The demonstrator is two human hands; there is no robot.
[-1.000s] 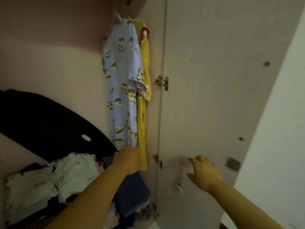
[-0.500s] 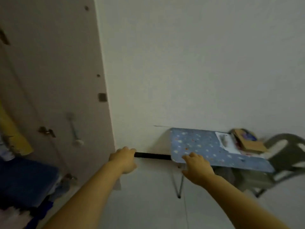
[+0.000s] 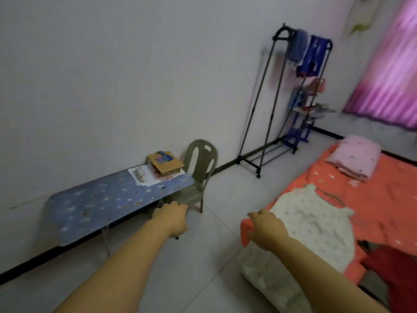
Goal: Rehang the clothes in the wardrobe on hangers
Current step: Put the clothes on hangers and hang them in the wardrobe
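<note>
The bed [image 3: 383, 199], in an orange sheet, fills the view from 2 to 5 o'clock. The blue starred desk [image 3: 94, 204] stands along the wall at 9 o'clock, and a black clothes rack [image 3: 279, 33] stands at 1 o'clock. The wardrobe is not in view.

The nearest of the clothes is a white speckled garment [image 3: 316, 227]. It lies on the bed's near corner and droops over the edge toward the floor. Its long axis runs from 7 o'clock up to 1 o'clock. A red garment [image 3: 392, 265] lies bunched at 4 o'clock, farther along the bed. A thin dark loop [image 3: 334, 197] rests on the sheet just past the white garment's far end. It may be a hanger, but it is too blurred to tell.

The right hand [image 3: 267, 230] is the nearer one — it hovers over the bed corner, right at the white garment's left edge. The cloth lies at 3 o'clock from it. Its fingers are loosely bent and hold nothing. The left hand [image 3: 172, 221] is well apart from the bed, out over the floor in front of the desk's end. Its back faces the camera and its fingers fold under out of sight, so I cannot tell whether they grip anything.

The coming move is likely a short reach to the right across the cloth's narrow side — a job for the right hand.
</note>
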